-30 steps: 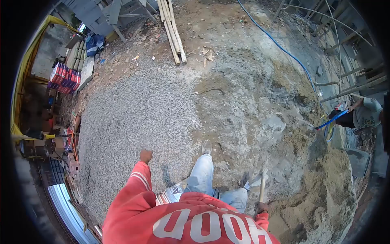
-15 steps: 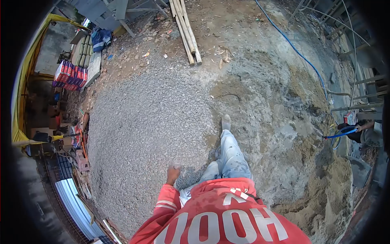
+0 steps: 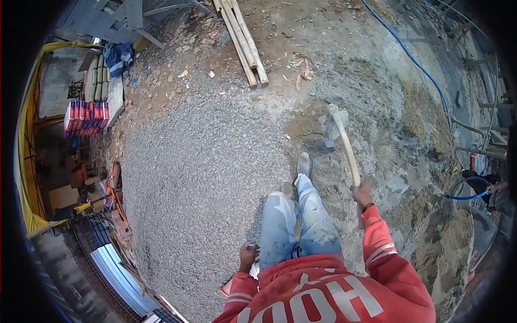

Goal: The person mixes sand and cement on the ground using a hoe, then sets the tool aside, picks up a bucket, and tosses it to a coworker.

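My right hand [image 3: 363, 195] is wrapped round the wooden handle of a hoe [image 3: 349, 153]. Its worn, grey metal blade points away from me, over the damp ground ahead and right of my feet. Low at my left side, my left hand [image 3: 249, 256] hangs beside my thigh above the gravel [image 3: 199, 177]. The fingers there look curled, and whatever they may hold is hidden. My legs are in pale, stained trousers, with one shoe [image 3: 304, 163] forward at the gravel's edge.
Bamboo poles [image 3: 243, 43] lie ahead. A blue hose [image 3: 412, 56] runs down the right, where another person's hand [image 3: 498, 187] holds a blue hose loop [image 3: 467, 188]. Stacked red-and-purple packs [image 3: 86, 116] and corrugated metal sheets [image 3: 121, 280] are on the left. Sandy mounds [image 3: 425, 237] rise at the right.
The hoe and my right hand have come into view on the right. My left hand has moved down and slightly right in the picture. My rear leg has come forward.
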Available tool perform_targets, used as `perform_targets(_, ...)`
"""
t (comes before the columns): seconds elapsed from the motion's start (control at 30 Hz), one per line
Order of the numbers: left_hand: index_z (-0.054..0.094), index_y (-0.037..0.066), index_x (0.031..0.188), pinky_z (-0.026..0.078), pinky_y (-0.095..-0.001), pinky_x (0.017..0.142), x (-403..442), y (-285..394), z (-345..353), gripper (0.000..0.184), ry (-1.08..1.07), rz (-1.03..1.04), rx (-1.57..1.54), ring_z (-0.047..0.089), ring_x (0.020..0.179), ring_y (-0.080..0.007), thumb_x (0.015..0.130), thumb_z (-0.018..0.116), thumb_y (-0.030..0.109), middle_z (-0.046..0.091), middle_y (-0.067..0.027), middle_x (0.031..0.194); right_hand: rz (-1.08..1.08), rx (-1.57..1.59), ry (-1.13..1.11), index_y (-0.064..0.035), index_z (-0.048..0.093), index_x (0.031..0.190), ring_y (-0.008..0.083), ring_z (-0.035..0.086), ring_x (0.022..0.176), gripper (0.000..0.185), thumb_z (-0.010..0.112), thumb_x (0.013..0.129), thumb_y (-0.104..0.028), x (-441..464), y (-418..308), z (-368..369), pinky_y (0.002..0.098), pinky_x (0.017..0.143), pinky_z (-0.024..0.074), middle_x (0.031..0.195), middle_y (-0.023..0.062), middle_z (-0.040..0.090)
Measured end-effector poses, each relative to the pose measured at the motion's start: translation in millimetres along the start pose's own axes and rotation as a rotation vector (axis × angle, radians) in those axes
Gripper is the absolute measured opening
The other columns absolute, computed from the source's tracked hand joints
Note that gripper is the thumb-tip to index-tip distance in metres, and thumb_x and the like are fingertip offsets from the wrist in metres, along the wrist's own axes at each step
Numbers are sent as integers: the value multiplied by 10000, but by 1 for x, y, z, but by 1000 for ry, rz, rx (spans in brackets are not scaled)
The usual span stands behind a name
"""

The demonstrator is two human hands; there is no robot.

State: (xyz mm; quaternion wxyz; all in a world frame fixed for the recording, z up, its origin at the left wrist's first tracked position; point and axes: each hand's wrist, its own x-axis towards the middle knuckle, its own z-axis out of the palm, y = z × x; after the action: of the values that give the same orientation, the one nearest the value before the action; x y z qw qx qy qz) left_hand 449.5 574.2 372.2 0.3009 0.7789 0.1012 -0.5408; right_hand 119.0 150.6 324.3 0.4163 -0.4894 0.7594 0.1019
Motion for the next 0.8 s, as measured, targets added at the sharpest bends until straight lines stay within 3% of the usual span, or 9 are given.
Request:
perform_targets(0.1, 577, 61, 1081, 503, -276, 557, 15, 17, 7, 228, -26, 38, 50, 622, 677, -161, 864, 609, 123, 638, -87, 832, -143, 76, 176, 65, 614, 880, 342, 636, 634, 377, 709, 704, -254, 13, -59, -13, 410, 612, 497, 672, 189, 628)
perform_targets(0.17, 584, 44, 1075, 506, -275, 568, 13, 38, 16, 224, -31, -4, 190, 619, 674, -157, 862, 610, 106, 640, -82, 841, -377, 263, 304, 53, 605, 933, 276, 614, 609, 337, 691, 769, -229, 15, -100, -14, 387, 577, 466, 689, 164, 627)
perform_targets(0.27, 594, 27, 1071, 533, -285, 606, 31, 35, 20, 222, -34, -66, 216, 637, 699, -168, 856, 606, 83, 640, -99, 859, -346, 389, 381, 40, 610, 905, 201, 587, 614, 255, 671, 818, -192, 38, -165, 4, 357, 552, 436, 709, 153, 620)
perform_targets(0.4, 619, 5, 1037, 527, -300, 689, 78, 12, 19, 200, -76, -133, 313, 644, 779, -175, 861, 597, 98, 657, -105, 889, -324, 566, 401, 31, 611, 893, 142, 594, 653, 222, 668, 826, -172, 148, -190, 89, 333, 566, 441, 713, 158, 612)
perform_targets(0.47, 644, 4, 1024, 503, -300, 740, 112, -7, 16, 202, -80, -253, 391, 637, 831, -168, 866, 592, 118, 670, -94, 918, -442, 667, 514, 27, 618, 889, 204, 617, 631, 219, 687, 795, -158, 208, -190, 152, 333, 588, 461, 690, 155, 609)
perform_targets(0.6, 602, -5, 1029, 544, -297, 655, 151, -61, 1, 191, -11, -179, 492, 649, 773, -172, 858, 602, 78, 650, -113, 855, -437, 491, 545, 32, 628, 912, 307, 653, 673, 247, 695, 761, -152, 342, -97, 338, 363, 619, 495, 724, 188, 634)
perform_targets(0.67, 589, -21, 1044, 546, -290, 643, 152, -74, -10, 204, 16, -189, 499, 655, 775, -168, 866, 600, 77, 656, -116, 843, -143, 39, 418, 15, 649, 918, 387, 652, 755, 262, 695, 732, -163, 375, -47, 407, 411, 668, 511, 766, 225, 647)
perform_targets(0.77, 585, -22, 1049, 552, -285, 633, 138, -63, -21, 203, 89, -441, 287, 663, 743, -173, 872, 591, 77, 660, -118, 819, -1, 264, 337, 5, 660, 889, 386, 659, 778, 256, 698, 729, -191, 380, -50, 420, 441, 673, 509, 772, 238, 647)
perform_targets(0.8, 585, -22, 1049, 552, -285, 633, 133, -57, -24, 203, 82, -423, 285, 663, 743, -173, 872, 591, 77, 660, -118, 819, -50, 240, 359, 11, 664, 855, 398, 656, 751, 235, 692, 728, -185, 376, -54, 415, 435, 642, 507, 750, 233, 650)
